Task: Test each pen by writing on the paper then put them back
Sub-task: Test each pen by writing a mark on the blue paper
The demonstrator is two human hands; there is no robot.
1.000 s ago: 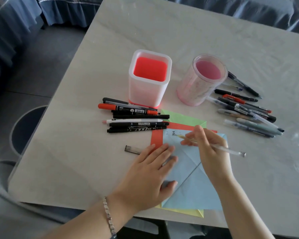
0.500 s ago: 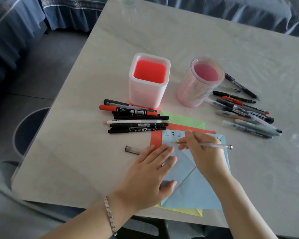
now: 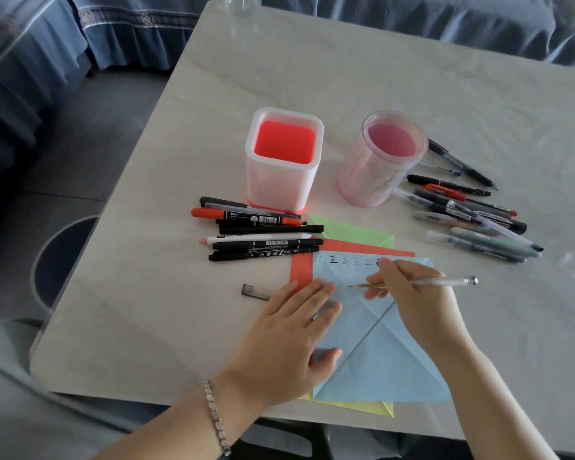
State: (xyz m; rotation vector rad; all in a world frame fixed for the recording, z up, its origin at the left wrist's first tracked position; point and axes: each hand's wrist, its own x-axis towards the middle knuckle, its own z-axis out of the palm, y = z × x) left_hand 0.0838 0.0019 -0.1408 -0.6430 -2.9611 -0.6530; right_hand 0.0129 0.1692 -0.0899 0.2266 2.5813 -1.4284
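**A:** Which step was in hand?

**B:** Testing, I'd say. The right hand point(image 3: 415, 303) pinched a clear pen point(image 3: 445, 282) between thumb and fingers. Its tip pointed left over the blue paper point(image 3: 379, 360), lower right of centre. I couldn't tell whether the tip touched the sheet.

**A:** And the other hand?

**B:** The left hand point(image 3: 292, 340) lay flat with straight fingers on the paper's left edge, gripping nothing.

**A:** How far along was it?

**B:** A row of marks point(image 3: 346, 260) ran along the paper's top. No pens stood in the square holder point(image 3: 284, 161) or the round holder point(image 3: 382, 161), upper centre. The markers point(image 3: 263, 234) lay left of centre and the other pens point(image 3: 472, 214) at the right, so putting back looked hardly begun.

**A:** And next?

**B:** Probably a mark beside the row, with the left hand steadying the sheet. Then the pen would need lifting clear over a holder's rim.
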